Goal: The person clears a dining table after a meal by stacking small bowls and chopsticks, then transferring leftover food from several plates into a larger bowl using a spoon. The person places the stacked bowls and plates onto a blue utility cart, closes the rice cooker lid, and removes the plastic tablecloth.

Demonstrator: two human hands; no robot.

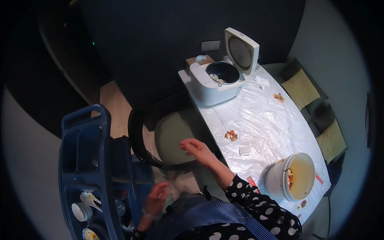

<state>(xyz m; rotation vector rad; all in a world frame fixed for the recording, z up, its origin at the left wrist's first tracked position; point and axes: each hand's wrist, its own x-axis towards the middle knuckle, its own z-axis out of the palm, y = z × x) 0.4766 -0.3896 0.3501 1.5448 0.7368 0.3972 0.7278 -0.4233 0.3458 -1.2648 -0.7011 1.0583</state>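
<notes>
My right hand (198, 151) reaches over a chair with a green seat (174, 136). Its fingers are loosely bent and hold nothing. Lower down, my left hand (156, 195), slightly blurred, hangs beside a dark blue service cart (103, 150), with no object visible in it. On the cart sit a stack of small white bowls (81, 211), white spoons (91, 200) and a soiled patterned dish (89, 234). To the right, a table under clear plastic film (222, 120) holds a white bucket (274, 181) with food waste inside.
A white rice cooker (207, 90), lid raised, stands at the table's far end with rice in its pot. Behind it is a tissue box (192, 61). Food scraps (231, 135) and crumpled tissue (261, 81) lie on the film. A bench with yellow cushions (301, 88) runs along the right.
</notes>
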